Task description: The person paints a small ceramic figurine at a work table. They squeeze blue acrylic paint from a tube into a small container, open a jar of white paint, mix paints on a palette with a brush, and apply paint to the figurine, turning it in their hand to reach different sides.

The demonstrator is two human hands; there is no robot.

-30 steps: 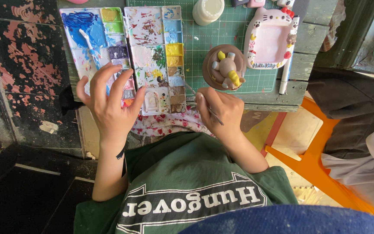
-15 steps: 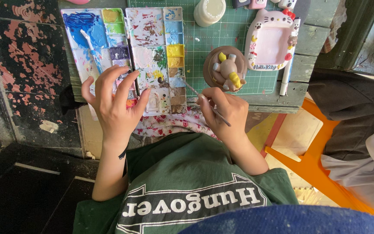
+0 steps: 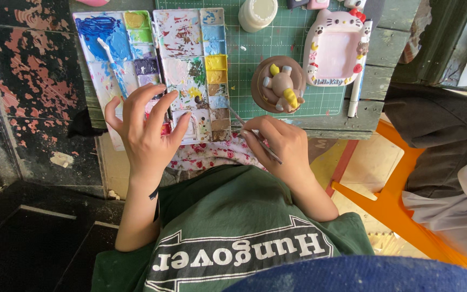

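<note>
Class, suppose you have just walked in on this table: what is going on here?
A person in a green shirt sits at a green cutting mat, painting. The right hand holds a thin brush, its tip pointing toward the paint palette. The left hand rests with spread fingers on the palette's near edge. A small brown figurine with yellow details stands on the mat just beyond the right hand, with a pink cat-shaped frame and a white jar farther back.

You're in a craft painting spot: a smeared paint palette (image 3: 152,70), green cutting mat (image 3: 277,59) and clay figurine (image 3: 279,85) crowd the counter (image 3: 390,48).
</note>
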